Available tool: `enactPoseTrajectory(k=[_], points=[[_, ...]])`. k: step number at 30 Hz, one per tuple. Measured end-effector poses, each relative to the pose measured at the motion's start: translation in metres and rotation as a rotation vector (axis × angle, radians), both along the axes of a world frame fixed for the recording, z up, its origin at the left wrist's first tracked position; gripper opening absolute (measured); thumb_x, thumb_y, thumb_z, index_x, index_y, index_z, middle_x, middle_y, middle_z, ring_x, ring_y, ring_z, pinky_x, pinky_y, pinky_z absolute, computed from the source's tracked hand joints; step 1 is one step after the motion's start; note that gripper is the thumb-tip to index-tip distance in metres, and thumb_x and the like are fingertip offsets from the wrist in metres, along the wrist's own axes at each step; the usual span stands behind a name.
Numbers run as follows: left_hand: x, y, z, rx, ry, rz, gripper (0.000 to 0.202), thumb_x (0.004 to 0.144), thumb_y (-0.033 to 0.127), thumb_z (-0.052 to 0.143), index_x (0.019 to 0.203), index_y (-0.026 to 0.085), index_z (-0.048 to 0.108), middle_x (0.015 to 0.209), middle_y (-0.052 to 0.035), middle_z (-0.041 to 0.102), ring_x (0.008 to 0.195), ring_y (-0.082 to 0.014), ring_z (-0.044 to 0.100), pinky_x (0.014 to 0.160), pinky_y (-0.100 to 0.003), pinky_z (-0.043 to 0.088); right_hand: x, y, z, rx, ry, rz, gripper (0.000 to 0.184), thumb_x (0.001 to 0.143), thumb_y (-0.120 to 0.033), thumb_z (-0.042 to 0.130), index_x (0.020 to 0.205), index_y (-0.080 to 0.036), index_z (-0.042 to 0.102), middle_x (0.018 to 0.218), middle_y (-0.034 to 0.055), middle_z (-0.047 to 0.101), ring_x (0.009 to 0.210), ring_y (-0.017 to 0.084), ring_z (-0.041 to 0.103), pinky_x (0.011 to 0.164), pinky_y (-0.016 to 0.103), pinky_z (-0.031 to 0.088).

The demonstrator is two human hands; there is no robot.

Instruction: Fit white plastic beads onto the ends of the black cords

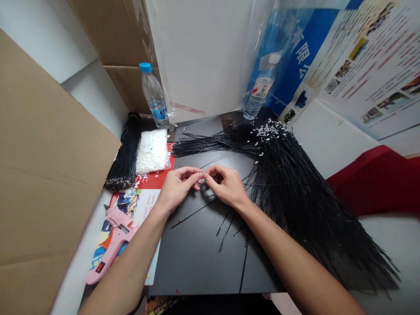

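Observation:
My left hand point(180, 187) is closed in a pinch on a tiny white connector point(201, 174). Right beside it, my right hand point(226, 184) pinches thumb against forefinger on a thin black wire, mostly hidden by the fingers. The two sets of fingertips almost meet above the dark tabletop point(197, 258). To the right spreads a large heap of black wires point(295, 188), many with white connectors point(271, 130) at their far ends. Behind my hands lies another bundle of black wires point(210, 143). A clear bag of small white pieces point(152, 151) sits to the left.
A pink glue gun point(113, 245) lies on a printed sheet point(154, 210) at left, near a cardboard panel point(49, 175). Another wire bundle point(126, 148) stands behind. Two water bottles, one blue-capped point(154, 98) and one white-capped point(260, 89), stand at the back. Red cloth point(380, 183) is at right.

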State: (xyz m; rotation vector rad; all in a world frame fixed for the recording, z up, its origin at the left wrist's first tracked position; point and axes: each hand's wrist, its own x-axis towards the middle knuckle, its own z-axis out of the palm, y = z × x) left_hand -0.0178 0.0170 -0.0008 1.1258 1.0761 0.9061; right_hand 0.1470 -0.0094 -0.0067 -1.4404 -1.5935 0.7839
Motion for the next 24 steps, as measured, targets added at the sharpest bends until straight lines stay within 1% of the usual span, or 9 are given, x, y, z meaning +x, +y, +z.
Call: enactPoseTrajectory(k=[3, 7, 12, 17, 21, 24], points=[[-0.0015, 0.0002, -0.0001, 0.013, 0.038, -0.024, 0.021, 0.073, 0.03, 0.079, 0.086, 0.015, 0.074, 0.071, -0.0041, 0.071, 0.047, -0.0088, 0.054, 0.047, -0.023, 0.042, -0.0002, -0.0003, 0.0003, -0.002, -0.01, 0.004, 0.015, 0.086, -0.027, 0.062, 0.08, -0.016, 0.069, 0.068, 0.001, 0.069, 0.057, 0.009, 0.055, 0.057, 0.021, 0.042], [-0.0035, -0.0004, 0.0014, 0.037, 0.095, -0.05, 0.021, 0.073, 0.033, 0.078, 0.085, 0.015, 0.075, 0.07, -0.0025, 0.068, 0.045, -0.0064, 0.045, 0.044, -0.021, 0.033, 0.0001, -0.0007, -0.0006, 0.01, -0.054, 0.039, 0.013, 0.087, -0.025, 0.061, 0.083, -0.016, 0.07, 0.069, 0.0006, 0.069, 0.059, 0.009, 0.056, 0.059, 0.021, 0.042], [-0.0032, -0.002, 0.0037, 0.017, 0.07, -0.049, 0.02, 0.072, 0.033, 0.078, 0.083, 0.016, 0.075, 0.071, -0.0016, 0.067, 0.045, -0.0062, 0.044, 0.045, -0.022, 0.032, 0.0006, -0.0011, -0.0016, 0.037, -0.07, 0.039, 0.015, 0.088, -0.026, 0.06, 0.083, -0.016, 0.069, 0.072, 0.0013, 0.07, 0.062, 0.01, 0.058, 0.061, 0.022, 0.044], [-0.002, -0.0009, 0.003, -0.021, 0.034, -0.039, 0.02, 0.072, 0.032, 0.079, 0.083, 0.016, 0.074, 0.069, -0.0012, 0.066, 0.045, -0.0059, 0.044, 0.046, -0.022, 0.031, -0.0001, -0.0014, -0.0009, 0.032, -0.059, 0.026, 0.015, 0.088, -0.027, 0.06, 0.082, -0.016, 0.069, 0.069, 0.0009, 0.068, 0.061, 0.011, 0.057, 0.06, 0.022, 0.043], [-0.0029, 0.0001, 0.0034, -0.033, 0.028, -0.046, 0.022, 0.069, 0.032, 0.081, 0.083, 0.016, 0.074, 0.067, -0.0004, 0.065, 0.045, -0.0059, 0.045, 0.046, -0.022, 0.032, 0.0005, -0.0001, -0.0007, -0.019, -0.001, 0.032, 0.015, 0.086, -0.027, 0.06, 0.081, -0.016, 0.069, 0.069, 0.001, 0.068, 0.059, 0.01, 0.056, 0.058, 0.021, 0.042], [-0.0038, 0.0001, 0.0032, -0.042, 0.02, -0.08, 0.023, 0.069, 0.032, 0.081, 0.083, 0.015, 0.074, 0.067, -0.0003, 0.064, 0.045, -0.0058, 0.045, 0.046, -0.021, 0.031, 0.0033, 0.0021, 0.0, -0.079, 0.064, 0.081, 0.017, 0.084, -0.029, 0.061, 0.079, -0.015, 0.068, 0.069, 0.001, 0.068, 0.058, 0.009, 0.055, 0.056, 0.02, 0.041]])
